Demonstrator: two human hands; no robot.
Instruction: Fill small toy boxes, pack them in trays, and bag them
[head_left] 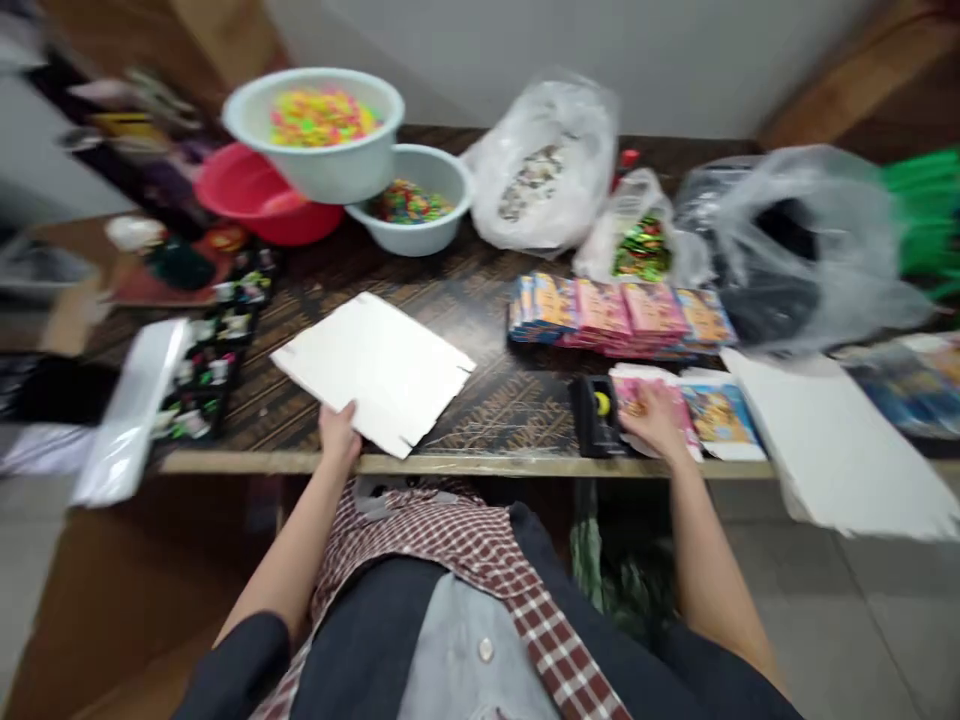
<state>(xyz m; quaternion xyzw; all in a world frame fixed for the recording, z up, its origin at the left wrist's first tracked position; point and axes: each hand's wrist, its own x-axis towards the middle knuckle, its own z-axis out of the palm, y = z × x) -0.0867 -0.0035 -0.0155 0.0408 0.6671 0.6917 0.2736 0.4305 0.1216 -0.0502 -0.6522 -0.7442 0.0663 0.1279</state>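
Observation:
My left hand [339,435] grips the near edge of a flat, die-cut white card sheet [375,375], which lies on the patterned dark table [480,425] close to its front edge. My right hand [654,420] presses on a pink printed packet [675,400], its fingers curled over it. Just left of that hand is a black holder [592,420] with a round yellow part. A yellow-and-blue printed card [716,415] lies to the right.
Stacked pink and yellow packets [619,315] stand behind my right hand. Behind them are white bowls of colourful small items [315,130], a red basin [259,195] and plastic bags [540,165]. Black-and-white printed sheets [206,365] lie at the left, and a white board [832,440] overhangs the right edge.

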